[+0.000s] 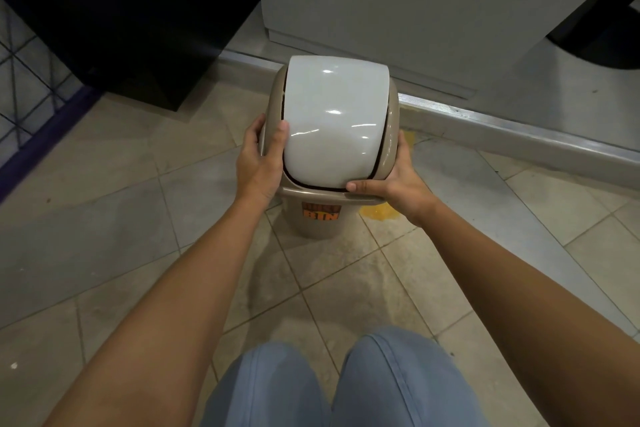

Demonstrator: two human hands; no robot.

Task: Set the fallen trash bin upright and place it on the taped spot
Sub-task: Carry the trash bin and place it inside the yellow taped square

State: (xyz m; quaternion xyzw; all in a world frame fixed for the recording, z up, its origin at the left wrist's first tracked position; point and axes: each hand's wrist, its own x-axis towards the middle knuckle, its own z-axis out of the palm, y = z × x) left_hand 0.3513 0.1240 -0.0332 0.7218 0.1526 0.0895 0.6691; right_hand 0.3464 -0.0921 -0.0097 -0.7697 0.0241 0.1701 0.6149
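Note:
The beige trash bin (320,218) stands upright on the tiled floor, seen from above, with a white swing lid (332,121) and an orange label on its front. My left hand (263,163) grips the left rim of the lid frame, thumb on the white lid. My right hand (394,184) grips the right front corner of the rim. Yellow tape (379,213) shows on the floor just right of the bin's base, and another strip of the tape (408,139) peeks out behind my right hand. The bin hides the rest of the taped spot.
A metal floor sill (519,128) runs diagonally behind the bin, with a grey cabinet (415,3) beyond it. A black box-like object (131,10) stands at the back left beside a wire grid (27,87). My knees in blue trousers (346,385) are at the bottom.

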